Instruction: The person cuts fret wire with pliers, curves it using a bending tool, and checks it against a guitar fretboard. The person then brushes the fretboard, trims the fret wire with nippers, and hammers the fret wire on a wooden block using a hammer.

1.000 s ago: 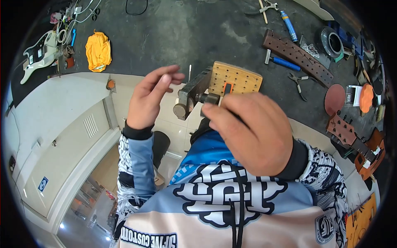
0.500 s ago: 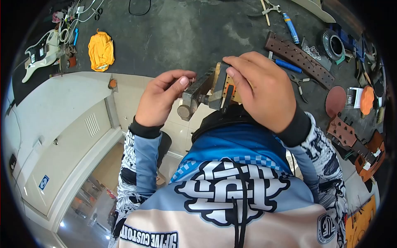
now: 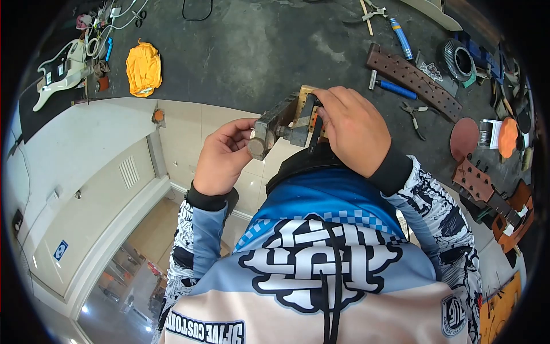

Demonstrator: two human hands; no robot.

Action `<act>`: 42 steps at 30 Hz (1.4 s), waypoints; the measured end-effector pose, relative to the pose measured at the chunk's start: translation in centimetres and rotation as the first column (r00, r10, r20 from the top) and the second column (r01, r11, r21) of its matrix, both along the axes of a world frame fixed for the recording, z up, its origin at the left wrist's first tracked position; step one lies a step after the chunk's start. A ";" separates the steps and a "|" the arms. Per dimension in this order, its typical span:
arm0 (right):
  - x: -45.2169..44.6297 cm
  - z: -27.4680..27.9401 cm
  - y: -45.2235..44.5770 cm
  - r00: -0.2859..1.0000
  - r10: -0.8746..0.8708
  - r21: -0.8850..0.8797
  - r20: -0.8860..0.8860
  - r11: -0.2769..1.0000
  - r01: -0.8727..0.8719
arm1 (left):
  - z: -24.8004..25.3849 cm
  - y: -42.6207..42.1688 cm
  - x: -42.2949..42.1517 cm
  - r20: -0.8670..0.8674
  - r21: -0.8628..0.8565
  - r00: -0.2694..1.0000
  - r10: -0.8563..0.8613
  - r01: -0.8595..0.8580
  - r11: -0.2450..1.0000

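Observation:
A dark metal vise (image 3: 275,121) projects from the near bench edge, with a round knob (image 3: 256,147) on its left end. Curled fingers of my left hand (image 3: 220,155) wrap the vise's left end, and the thumb lies by the knob. Between the jaws is a yellowish wooden piece (image 3: 303,96) with small holes along its side. From the right, my right hand (image 3: 358,132) is closed over this piece and the dark jaw, thumb and fingertips at its upper edge. My palm hides the piece's right part.
On the dark bench (image 3: 258,51) lie a yellow cloth (image 3: 143,69), a brown drilled board (image 3: 415,83), a blue-handled hammer (image 3: 395,89), pliers (image 3: 415,119) and a blue tube (image 3: 401,39). A white guitar body (image 3: 66,69) is far left; a guitar headstock (image 3: 472,180) is at right.
My left hand has shifted down along the vise's left end, its thumb now by the knob. My right hand has moved slightly left and down, and the view has shifted a little.

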State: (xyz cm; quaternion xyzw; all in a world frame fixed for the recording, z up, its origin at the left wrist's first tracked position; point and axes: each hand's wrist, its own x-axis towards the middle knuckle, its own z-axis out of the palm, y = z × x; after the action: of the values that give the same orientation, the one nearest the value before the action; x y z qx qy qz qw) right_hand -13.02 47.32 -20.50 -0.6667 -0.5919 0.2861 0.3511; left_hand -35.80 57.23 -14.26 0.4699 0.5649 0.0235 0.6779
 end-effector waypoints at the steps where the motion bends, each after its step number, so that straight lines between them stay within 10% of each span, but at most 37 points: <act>1: 0.0 -0.1 0.0 1.000 0.006 -0.006 0.009 1.000 -0.006 | -0.1 0.0 0.1 -0.028 -0.009 1.000 0.007 -0.007 1.000; 16: -1.4 2.1 -4.1 0.863 0.387 -0.072 -0.326 0.899 -0.431 | 3.6 -2.5 -4.5 -0.001 -0.192 0.999 -0.042 0.041 0.980; 29: -0.5 6.9 -10.5 0.985 -0.160 -0.249 -0.059 0.958 0.141 | 7.2 -5.9 -0.6 0.284 -0.068 0.956 -0.066 0.089 0.994; 40: 2.3 16.2 -16.7 0.839 -0.227 -0.100 -0.494 0.974 0.204 | 11.3 -13.2 8.0 0.455 -0.030 0.844 -0.283 0.332 0.943; 42: 3.7 16.5 -18.7 0.646 -0.288 -0.142 -0.707 0.953 0.269 | 11.9 -15.1 9.8 0.459 0.006 0.836 -0.302 0.337 0.942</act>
State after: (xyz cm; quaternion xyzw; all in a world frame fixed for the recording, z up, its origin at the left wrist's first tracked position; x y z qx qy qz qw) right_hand -9.36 28.62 -4.05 -0.5879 -0.2939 0.4736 0.5862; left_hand -26.01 42.08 -2.32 0.5131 0.3054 -0.0021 0.8022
